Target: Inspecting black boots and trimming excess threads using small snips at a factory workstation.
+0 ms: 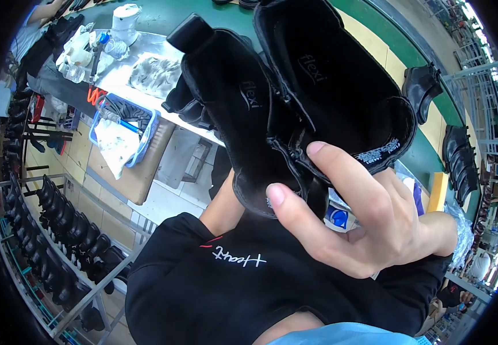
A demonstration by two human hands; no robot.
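Two black shoes are held up close, side by side, with their openings toward me. The left shoe (231,121) shows its dark insole, and a black tab stands up at its top. The right shoe (341,86) opens wider and carries a white printed label inside its rim. My right hand (369,213) is closed on the shoes where their edges meet, with its thumb at the left shoe's lower rim and its index finger at the right shoe's edge. My left forearm (224,204) goes up behind the left shoe, which hides that hand and its fingers.
A blue basket (152,138) holds a white cloth and a blue-handled tool, on a brown padded seat (139,178). A roll of white material (125,23) stands on the bench. Racked black shoes (76,221) line the left; more black shoes (458,155) sit along the green worktable (407,49).
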